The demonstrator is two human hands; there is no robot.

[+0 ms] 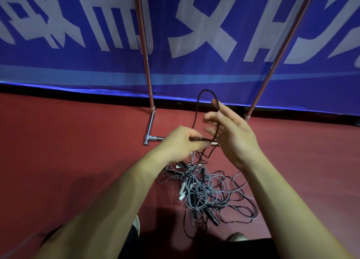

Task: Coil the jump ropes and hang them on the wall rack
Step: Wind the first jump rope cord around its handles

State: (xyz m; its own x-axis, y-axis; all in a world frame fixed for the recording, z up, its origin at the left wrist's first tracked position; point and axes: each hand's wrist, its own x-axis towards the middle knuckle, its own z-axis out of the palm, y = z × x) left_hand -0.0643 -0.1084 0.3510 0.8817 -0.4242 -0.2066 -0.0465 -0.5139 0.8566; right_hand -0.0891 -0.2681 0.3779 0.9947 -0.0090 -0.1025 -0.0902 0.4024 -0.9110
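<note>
Low in the middle of the frame, a tangle of jump ropes [206,188] lies on the red floor [68,161], grey cords looped over one another with black and white grips poking out. Just above the tangle the person's two bare hands meet. The left hand [181,142] is curled round a handle [211,143] that lies level, its shiny metal end sticking out to the right past the fingertips. From there a dark rope [196,112] climbs in a tall narrow loop towards the centre of the frame, bends over and comes down across the right hand [233,134]. That hand is loose, with its fingers [221,110] spread and nearly straight; the cord rests against them, not clenched, and its lower run drops towards the pile.

Behind the hands stands a metal rack [145,50]: two slim poles slant up out of the top of the frame, and a chrome foot rests on the floor at centre left. A blue banner [58,68] with large white lettering fills the upper half.
</note>
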